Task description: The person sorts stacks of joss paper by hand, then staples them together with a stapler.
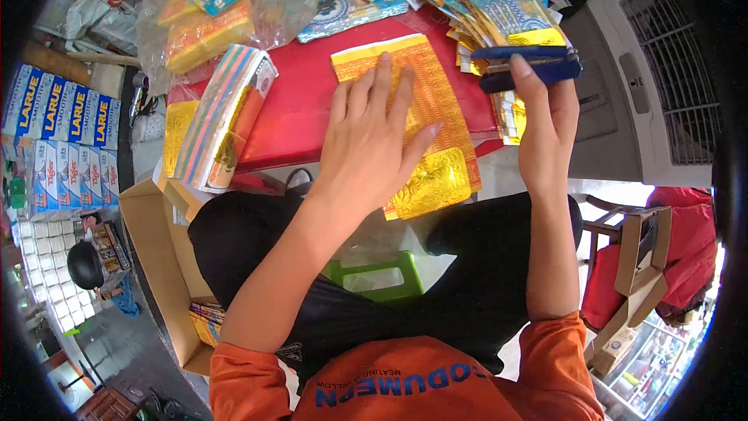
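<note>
My left hand [370,129] lies flat, palm down and fingers spread, on an orange-and-yellow patterned paper sheet [440,101]. A shiny gold foil paper [435,183] is at the sheet's near end, beside my left thumb. My right hand [545,129] grips a dark blue stapler [530,66], held to the right of the sheet with the thumb on top. Under and behind the stapler, bundles of printed paper notes [506,8] with gold edges are piled up. On the left, a thick stack of striped, colour-edged papers [222,121] rests at the table edge.
The red table [292,121] also bears plastic-wrapped orange paper packs [210,31] and blue printed packs [351,12]. A cardboard box [160,265] stands at my left, a green stool [382,277] below. Beer cartons [62,109] are stacked far left; a grey air cooler [654,78] stands right.
</note>
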`<act>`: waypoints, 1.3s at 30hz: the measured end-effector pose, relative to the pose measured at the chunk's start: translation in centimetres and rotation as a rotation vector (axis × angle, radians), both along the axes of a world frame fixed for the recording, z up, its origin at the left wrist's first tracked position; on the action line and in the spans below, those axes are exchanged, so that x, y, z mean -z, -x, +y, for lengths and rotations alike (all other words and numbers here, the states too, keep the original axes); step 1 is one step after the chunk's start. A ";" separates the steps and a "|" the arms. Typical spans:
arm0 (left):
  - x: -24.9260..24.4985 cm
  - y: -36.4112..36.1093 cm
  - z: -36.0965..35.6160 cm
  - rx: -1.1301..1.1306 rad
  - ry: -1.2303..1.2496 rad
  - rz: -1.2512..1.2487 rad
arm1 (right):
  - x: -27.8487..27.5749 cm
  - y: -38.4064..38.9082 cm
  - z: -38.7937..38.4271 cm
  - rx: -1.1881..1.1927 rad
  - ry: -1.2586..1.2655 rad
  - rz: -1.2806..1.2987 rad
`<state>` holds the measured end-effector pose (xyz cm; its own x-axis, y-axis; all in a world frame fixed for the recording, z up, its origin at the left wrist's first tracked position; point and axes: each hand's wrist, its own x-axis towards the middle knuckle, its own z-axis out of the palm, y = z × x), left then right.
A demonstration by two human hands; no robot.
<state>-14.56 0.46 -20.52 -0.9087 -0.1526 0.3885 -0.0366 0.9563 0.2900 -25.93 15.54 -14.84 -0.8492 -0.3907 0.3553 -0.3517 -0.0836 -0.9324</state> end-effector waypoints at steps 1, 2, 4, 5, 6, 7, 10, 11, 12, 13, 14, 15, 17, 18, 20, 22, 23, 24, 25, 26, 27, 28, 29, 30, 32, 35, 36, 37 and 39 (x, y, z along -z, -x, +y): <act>-0.2 0.1 0.1 0.007 0.004 0.002 | 0.0 -0.3 0.9 0.019 -0.047 -0.071; -0.5 0.2 0.2 -0.011 0.021 -0.008 | 0.0 -0.5 1.6 0.025 -0.042 -0.070; -0.6 0.3 0.2 -0.017 0.040 -0.022 | 0.1 -0.7 3.2 -0.061 -0.162 -0.092; -0.5 0.3 0.1 -0.020 0.052 -0.018 | 0.5 -0.5 4.2 -0.043 -0.314 -0.042; -0.5 0.4 0.0 -0.021 0.064 -0.013 | 0.1 -0.3 5.2 -0.032 -0.311 -0.045; -0.7 0.4 0.0 -0.019 0.061 -0.015 | -0.6 -0.2 6.1 -0.126 -0.453 -0.038; -1.0 0.4 -0.3 -0.023 0.086 -0.033 | -0.7 -0.7 7.4 -0.271 -0.533 -0.128; -1.0 0.4 -0.3 -0.028 0.091 -0.051 | -0.8 -1.0 7.5 -0.328 -0.502 -0.298; -1.1 0.4 -0.3 -0.026 0.095 -0.052 | -1.1 -1.2 7.6 -0.385 -0.468 -0.468; -1.2 0.4 -0.3 -0.023 0.091 -0.060 | -1.7 -0.8 8.1 -0.506 -0.521 -0.471; -1.3 0.4 -0.3 -0.020 0.086 -0.066 | -1.6 -0.7 8.4 -0.503 -0.520 -0.470; -1.3 0.5 -0.3 -0.017 0.086 -0.063 | -1.4 -0.8 8.8 -0.515 -0.628 -0.423; -1.2 0.6 -0.4 -0.019 0.109 -0.081 | -0.1 -1.2 9.4 -0.554 -0.642 -0.374; -1.2 0.8 -0.3 -0.016 0.110 -0.081 | 0.5 -1.2 9.2 -0.551 -0.640 -0.375; -1.2 1.2 0.1 -0.024 -0.024 -0.007 | 1.1 -1.6 8.6 -0.641 -0.565 -0.556; -1.1 1.5 0.2 -0.006 -0.044 -0.002 | 1.3 -2.4 7.6 -0.605 -0.494 -0.578; -1.0 1.6 0.1 -0.006 -0.063 0.004 | 1.6 -2.4 7.4 -0.557 -0.543 -0.448; -0.7 1.6 0.0 -0.002 -0.058 0.005 | 2.1 -2.5 7.0 -0.512 -0.589 -0.318; -0.2 1.5 -0.2 -0.013 -0.090 0.061 | 3.1 -3.3 6.6 -0.347 -0.469 -0.240; -0.1 1.4 -0.2 -0.026 -0.122 0.118 | 3.0 -3.2 6.5 -0.345 -0.462 -0.238; -0.5 1.2 0.0 -0.024 -0.116 0.120 | 3.0 -3.0 6.4 -0.287 -0.476 -0.106; -1.2 1.0 0.5 -0.063 -0.443 0.192 | 2.9 -2.9 6.2 -0.227 -0.488 0.024; -2.0 0.8 0.7 -0.100 -0.770 0.262 | 2.3 -3.0 6.1 -0.222 -0.481 0.026; -3.0 0.3 0.5 -0.093 -0.764 0.263 | 1.0 -3.1 6.1 -0.157 -0.503 0.152; -5.0 -1.0 -0.4 -0.145 -1.211 0.066 | -0.7 -3.4 5.7 -0.092 -0.522 0.281; -5.5 -1.6 -0.4 -0.035 -1.706 0.033 | -3.6 -4.3 5.3 -0.081 -0.643 0.833; -5.8 -1.8 -0.4 0.017 -1.990 0.011 | -3.7 -4.8 5.1 -0.085 -0.637 0.837; -6.1 -2.2 -0.8 0.210 -2.147 -0.056 | -3.9 -5.4 4.6 -0.094 -0.634 1.006; -6.8 -2.1 -0.7 0.205 -2.169 -0.023 | -4.0 -6.4 3.5 -0.138 -0.602 1.215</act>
